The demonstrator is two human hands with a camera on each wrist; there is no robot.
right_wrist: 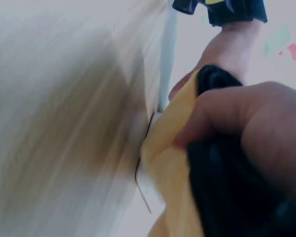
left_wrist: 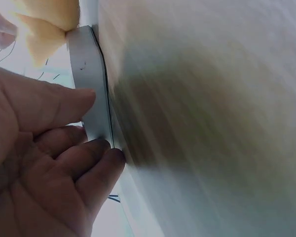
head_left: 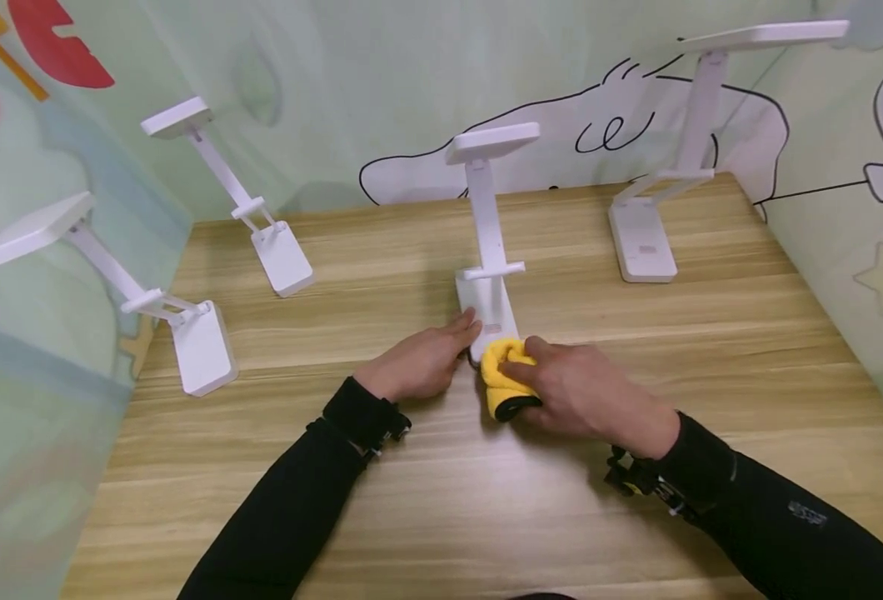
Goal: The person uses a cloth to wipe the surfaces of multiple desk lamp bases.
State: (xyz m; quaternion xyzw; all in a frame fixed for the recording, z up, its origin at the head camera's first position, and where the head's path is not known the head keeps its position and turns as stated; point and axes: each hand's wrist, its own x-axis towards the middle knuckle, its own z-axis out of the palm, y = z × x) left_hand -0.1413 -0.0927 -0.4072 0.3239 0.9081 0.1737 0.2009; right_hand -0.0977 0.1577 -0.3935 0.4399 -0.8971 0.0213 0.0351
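Note:
In the middle of the table stands a white desk lamp (head_left: pixel 484 217) with a raised head. My left hand (head_left: pixel 428 358) holds the left side of its base; in the left wrist view, thumb and bent fingertips lie against the base's side (left_wrist: pixel 86 64). A folded yellow cloth with dark trim (head_left: pixel 503 387) is gripped in my right hand (head_left: pixel 580 387), pressed to the front right corner of the same base. Up close in the right wrist view, the cloth (right_wrist: pixel 172 143) hides most of the base and part of the right fingers.
Three more white lamps stand around: one at the near left (head_left: pixel 205 350), one at the back left (head_left: pixel 282 258) and one at the back right (head_left: pixel 642 237). Cartoon-printed walls (head_left: pixel 321 100) enclose the wooden table (head_left: pixel 381 508) at the back and sides.

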